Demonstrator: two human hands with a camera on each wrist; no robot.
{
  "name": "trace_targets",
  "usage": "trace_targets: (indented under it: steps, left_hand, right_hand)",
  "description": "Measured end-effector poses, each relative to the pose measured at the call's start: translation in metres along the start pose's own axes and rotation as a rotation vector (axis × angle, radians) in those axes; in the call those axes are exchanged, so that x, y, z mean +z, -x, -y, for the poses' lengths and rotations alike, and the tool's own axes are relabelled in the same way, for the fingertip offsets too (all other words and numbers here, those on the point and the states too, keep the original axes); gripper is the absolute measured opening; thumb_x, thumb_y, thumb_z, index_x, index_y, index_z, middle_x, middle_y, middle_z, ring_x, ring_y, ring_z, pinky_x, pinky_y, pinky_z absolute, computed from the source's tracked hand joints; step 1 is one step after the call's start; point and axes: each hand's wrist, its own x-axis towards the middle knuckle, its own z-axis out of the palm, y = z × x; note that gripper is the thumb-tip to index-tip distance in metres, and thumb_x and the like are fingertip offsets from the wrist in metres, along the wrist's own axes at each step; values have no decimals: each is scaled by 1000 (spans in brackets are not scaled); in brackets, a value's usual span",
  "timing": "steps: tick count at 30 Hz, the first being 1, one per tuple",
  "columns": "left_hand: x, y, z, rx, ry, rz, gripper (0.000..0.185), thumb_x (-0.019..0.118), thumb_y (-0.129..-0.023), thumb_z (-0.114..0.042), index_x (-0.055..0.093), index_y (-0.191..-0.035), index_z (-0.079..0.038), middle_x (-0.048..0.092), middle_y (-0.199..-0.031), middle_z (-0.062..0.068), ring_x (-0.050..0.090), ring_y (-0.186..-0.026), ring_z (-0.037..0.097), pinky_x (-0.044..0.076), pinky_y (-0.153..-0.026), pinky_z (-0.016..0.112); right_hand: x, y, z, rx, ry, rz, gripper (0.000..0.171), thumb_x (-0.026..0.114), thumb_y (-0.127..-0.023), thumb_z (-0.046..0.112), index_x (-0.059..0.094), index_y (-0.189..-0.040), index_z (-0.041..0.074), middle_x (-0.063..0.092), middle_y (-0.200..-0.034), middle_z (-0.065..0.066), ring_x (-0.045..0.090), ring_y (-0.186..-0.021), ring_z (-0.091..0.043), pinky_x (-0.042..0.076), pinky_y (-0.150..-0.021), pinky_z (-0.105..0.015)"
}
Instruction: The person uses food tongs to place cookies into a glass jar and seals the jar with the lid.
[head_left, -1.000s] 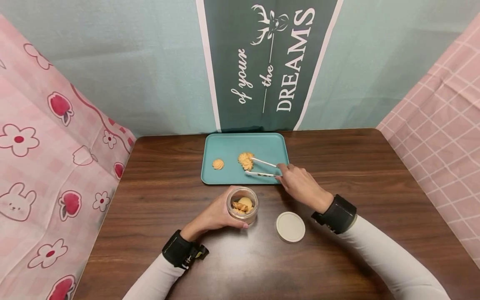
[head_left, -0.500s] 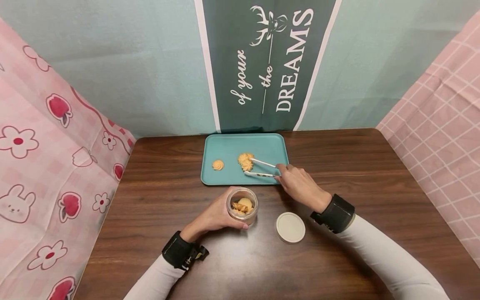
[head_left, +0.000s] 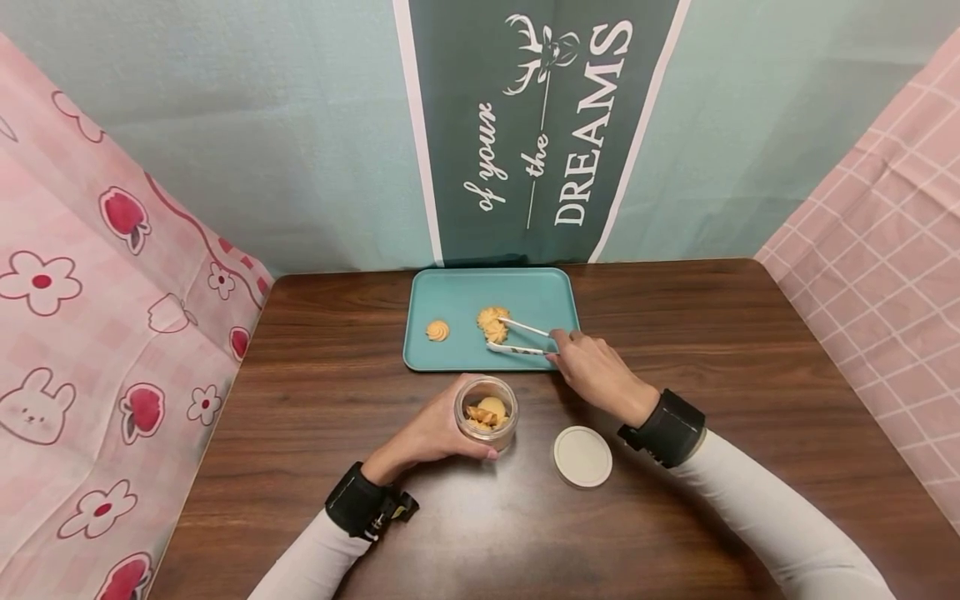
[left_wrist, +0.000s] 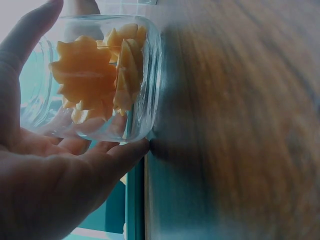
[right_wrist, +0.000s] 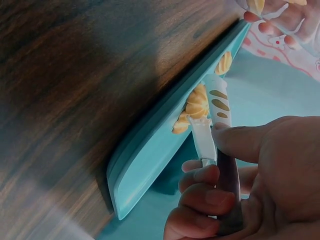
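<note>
Centrally, our right hand [head_left: 596, 371] pinches white tongs [head_left: 517, 337] whose tips flank a cookie cluster [head_left: 492, 323] on the teal tray [head_left: 457, 354], near its right rim. Our left hand [head_left: 431, 433] grips the open jar [head_left: 485, 412] below the tray. The lid [head_left: 582, 456] lies lower right on bare wooden table [head_left: 750, 350]. The cookies' far side stays hidden; curtains wall both edges.
</note>
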Motion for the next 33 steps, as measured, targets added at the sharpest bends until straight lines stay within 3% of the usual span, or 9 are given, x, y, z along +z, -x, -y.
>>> trace_targets:
  steps: [19, 33]
  left_hand:
    - [1, 0, 0, 19, 5, 7, 96, 103, -65, -16, 51, -146, -15, 62, -140, 9, 58, -127, 26, 42, -116, 51]
    - [1, 2, 1, 7, 7, 9, 96, 103, -65, -16, 51, -146, -15, 62, -141, 7, 58, -128, 24, 42, -117, 49]
  right_hand:
    - [2, 6, 0, -59, 42, -68, 22, 67, -105, 11, 62, -116, -7, 51, -71, -11, 55, -52, -27, 48, -42, -39]
    - [-2, 11, -2, -38, 42, -60, 25, 66, -105, 12, 60, -122, -6, 52, -72, -10, 55, -57, -26, 47, -44, -38]
